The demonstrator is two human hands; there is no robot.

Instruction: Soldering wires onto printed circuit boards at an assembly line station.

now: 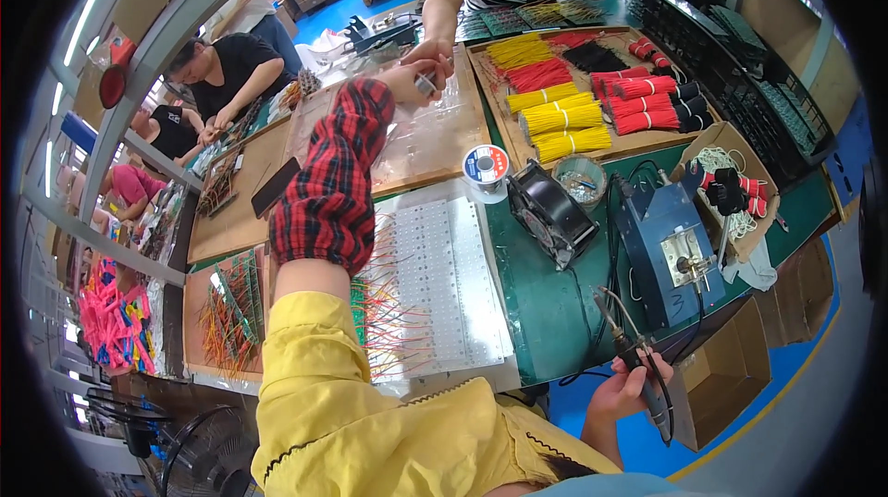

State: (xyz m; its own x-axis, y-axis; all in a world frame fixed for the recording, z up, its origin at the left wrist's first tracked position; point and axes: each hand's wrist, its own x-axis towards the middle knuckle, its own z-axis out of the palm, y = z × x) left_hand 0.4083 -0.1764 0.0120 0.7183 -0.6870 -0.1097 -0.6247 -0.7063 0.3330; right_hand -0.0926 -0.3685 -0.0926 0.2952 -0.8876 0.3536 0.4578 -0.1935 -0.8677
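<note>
My left arm, in a red and black plaid sleeve, reaches far across the bench. At its end my left hand (411, 83) is closed around a small silvery thing (425, 85), whose kind I cannot make out. A co-worker's hand (433, 55) meets mine there, and the fingers overlap. Low on the right, my right hand (631, 388) grips a soldering iron (659, 404) with a dark handle, a thin curved metal tube and its tip pointing up and away. Beneath my left arm lies a white perforated board (453, 266) with red and green wires along its left side.
A solder spool (486, 167), a black fan (552, 215) and a blue soldering machine (668, 247) stand on the green mat. Behind them a wooden tray (495, 118) holds yellow, red and black wire bundles. Circuit boards with wires (231, 307) lie left. Co-workers sit around.
</note>
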